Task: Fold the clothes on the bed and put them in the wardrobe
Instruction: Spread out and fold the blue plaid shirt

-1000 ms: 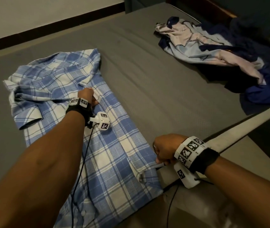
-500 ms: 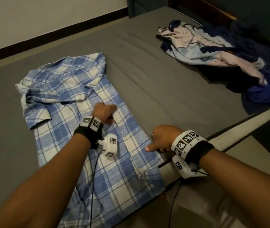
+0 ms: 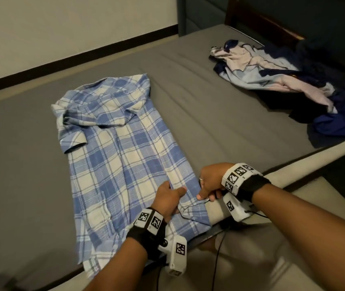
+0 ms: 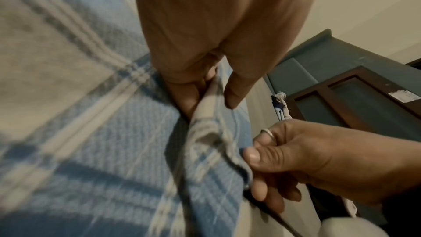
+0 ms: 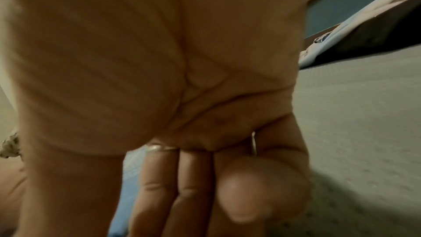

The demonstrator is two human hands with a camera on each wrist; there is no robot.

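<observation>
Plaid shirt [image 3: 125, 164] hem inside both grips

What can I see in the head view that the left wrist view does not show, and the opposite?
Only the head view shows the whole plaid shirt spread on the grey bed, with the pile of other clothes at the far right.

Only the left wrist view shows the grip up close: the left hand pinches a raised ridge of the cloth, and the right hand pinches the hem with thumb and fingers. A ring is clear there.

Both show the two hands gripping the shirt's lower edge near the bed's side.
</observation>
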